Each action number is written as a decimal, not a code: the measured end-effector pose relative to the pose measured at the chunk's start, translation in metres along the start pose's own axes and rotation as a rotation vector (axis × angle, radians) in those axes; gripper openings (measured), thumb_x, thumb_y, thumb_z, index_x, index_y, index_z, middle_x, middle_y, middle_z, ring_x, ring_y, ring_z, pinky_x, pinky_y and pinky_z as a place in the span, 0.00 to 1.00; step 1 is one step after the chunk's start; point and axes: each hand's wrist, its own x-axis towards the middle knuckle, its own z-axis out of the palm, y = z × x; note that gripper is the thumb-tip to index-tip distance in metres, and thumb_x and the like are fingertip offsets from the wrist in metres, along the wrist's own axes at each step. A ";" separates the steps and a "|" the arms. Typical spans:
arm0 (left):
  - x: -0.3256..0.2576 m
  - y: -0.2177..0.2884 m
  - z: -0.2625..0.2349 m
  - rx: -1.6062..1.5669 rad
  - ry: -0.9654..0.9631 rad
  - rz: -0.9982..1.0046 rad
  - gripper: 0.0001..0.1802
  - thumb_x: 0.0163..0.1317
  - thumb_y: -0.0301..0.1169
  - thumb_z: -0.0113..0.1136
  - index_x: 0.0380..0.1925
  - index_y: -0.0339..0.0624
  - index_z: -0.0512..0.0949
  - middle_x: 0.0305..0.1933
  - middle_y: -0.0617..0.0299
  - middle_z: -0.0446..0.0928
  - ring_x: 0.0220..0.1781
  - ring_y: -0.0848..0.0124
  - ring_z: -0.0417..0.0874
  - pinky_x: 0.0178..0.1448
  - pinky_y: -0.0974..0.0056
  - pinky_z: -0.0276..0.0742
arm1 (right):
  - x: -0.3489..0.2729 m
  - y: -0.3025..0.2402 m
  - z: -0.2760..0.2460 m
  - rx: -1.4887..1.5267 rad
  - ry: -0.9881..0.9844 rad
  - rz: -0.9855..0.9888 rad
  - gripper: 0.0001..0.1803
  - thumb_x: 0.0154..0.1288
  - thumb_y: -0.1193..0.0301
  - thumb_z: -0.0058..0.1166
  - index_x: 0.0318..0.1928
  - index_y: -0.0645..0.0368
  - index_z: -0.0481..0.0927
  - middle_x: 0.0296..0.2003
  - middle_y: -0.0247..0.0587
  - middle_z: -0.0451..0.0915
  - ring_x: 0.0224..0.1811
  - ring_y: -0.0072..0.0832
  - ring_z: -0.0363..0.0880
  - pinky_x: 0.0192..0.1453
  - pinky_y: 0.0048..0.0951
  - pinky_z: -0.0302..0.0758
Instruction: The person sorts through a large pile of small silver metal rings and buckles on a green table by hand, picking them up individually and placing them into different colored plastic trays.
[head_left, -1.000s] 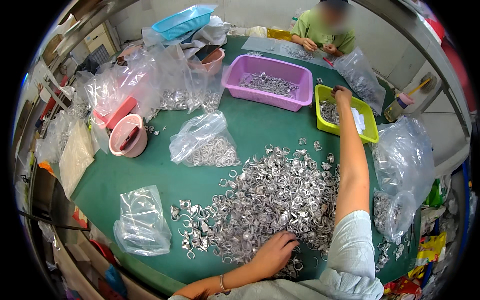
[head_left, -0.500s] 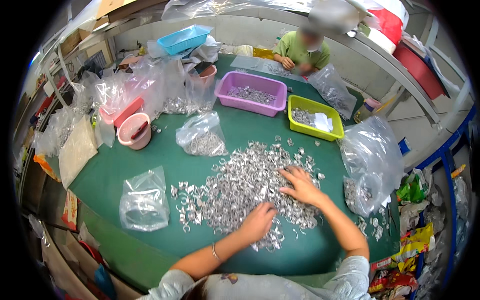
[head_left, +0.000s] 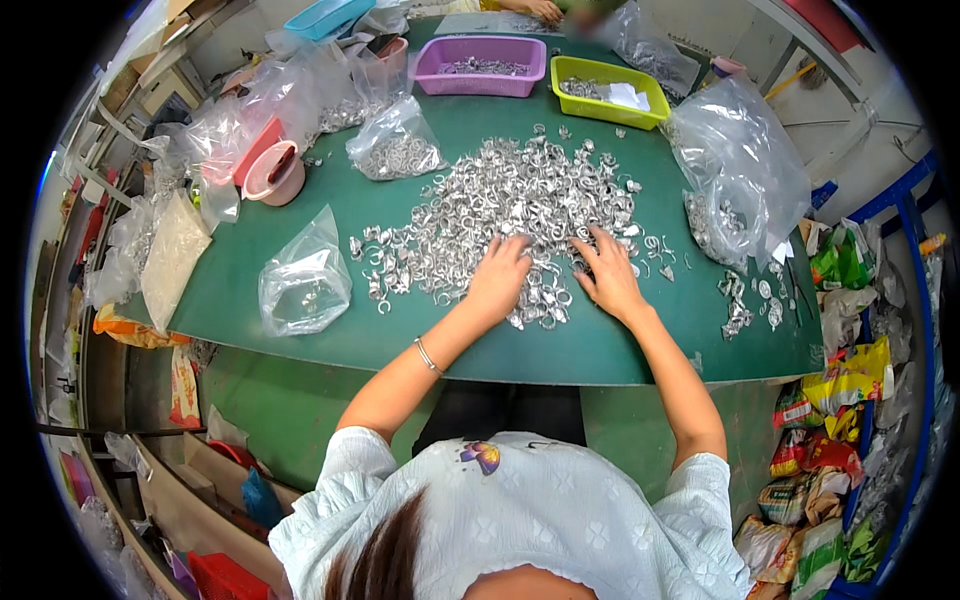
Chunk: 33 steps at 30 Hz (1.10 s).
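A wide heap of small silvery metal rings lies on the green table. My left hand rests on the near side of the heap, its fingers stretched out over the rings. To its right, my right hand touches the heap's near right edge with fingers spread. Neither hand appears to grip a ring; what lies under the fingertips is hidden. Left of the heap is a see-through plastic bag. Behind it stands another bag, filled with rings.
Farther back are a purple basin and a yellow-green basin, both holding metal pieces. A pink tub stands at left. A large plastic bag and loose metal parts lie at right. Across the table, another person's hand shows.
The view has tilted down, so the table sits higher in it. My right hand has come back toward the heap's near edge. My left hand's fingers, curled before, are now stretched out.
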 end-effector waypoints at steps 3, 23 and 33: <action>-0.012 -0.004 -0.004 0.034 0.073 -0.056 0.11 0.46 0.20 0.52 0.32 0.36 0.74 0.44 0.51 0.69 0.50 0.55 0.69 0.61 0.54 0.62 | -0.016 -0.003 -0.009 -0.039 -0.002 -0.060 0.27 0.49 0.72 0.60 0.53 0.52 0.71 0.57 0.52 0.63 0.60 0.48 0.60 0.62 0.42 0.61; 0.038 -0.019 0.008 0.096 0.015 -0.004 0.16 0.53 0.27 0.56 0.44 0.40 0.74 0.48 0.55 0.72 0.59 0.49 0.65 0.53 0.51 0.69 | 0.022 -0.007 0.001 0.191 0.007 0.115 0.18 0.52 0.72 0.58 0.46 0.57 0.74 0.56 0.51 0.66 0.58 0.47 0.64 0.60 0.39 0.65; 0.009 0.000 -0.015 -0.320 0.060 -0.044 0.17 0.52 0.22 0.53 0.45 0.40 0.73 0.47 0.52 0.71 0.55 0.54 0.68 0.55 0.53 0.66 | 0.035 0.005 0.002 0.297 0.200 0.149 0.11 0.55 0.73 0.55 0.39 0.64 0.77 0.42 0.45 0.76 0.48 0.43 0.71 0.54 0.38 0.66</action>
